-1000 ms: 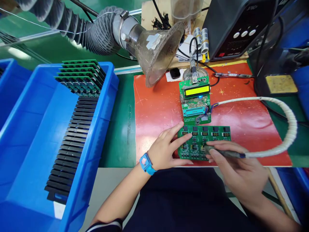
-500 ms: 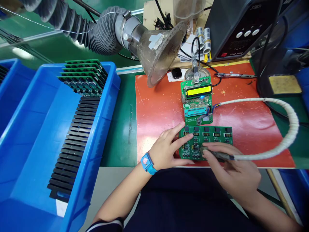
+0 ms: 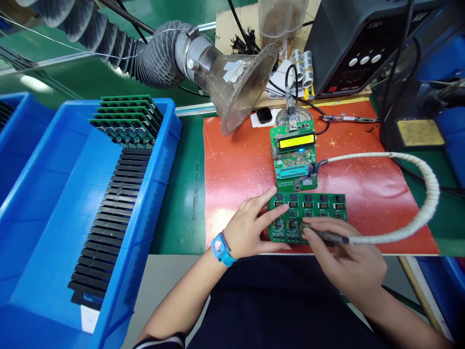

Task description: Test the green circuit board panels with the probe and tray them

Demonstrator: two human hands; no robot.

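A green circuit board (image 3: 329, 213) with a row of small digit displays lies near the front edge of the red mat. My left hand (image 3: 250, 225), wearing a blue wristband, rests with spread fingers on the board's left end. My right hand (image 3: 352, 257) pinches a dark probe (image 3: 329, 236) on a white wrapped cable (image 3: 428, 194). The probe's tip is over the middle of the board, hidden by the fingers, so contact cannot be made out. Behind the board sits a programmer board (image 3: 294, 160) with a lit yellow screen and a turquoise socket; the cable runs from its right side.
At left, a blue bin (image 3: 47, 213) holds upright green boards (image 3: 127, 118) in a black slotted rack (image 3: 105, 223). A fume extraction hood (image 3: 243, 87) overhangs the red mat (image 3: 232, 169). Behind at right stand a soldering station (image 3: 356, 53) and a yellow sponge (image 3: 419, 132).
The whole view has shifted slightly. Both hands keep the same places on the board, with the probe still in the right hand.
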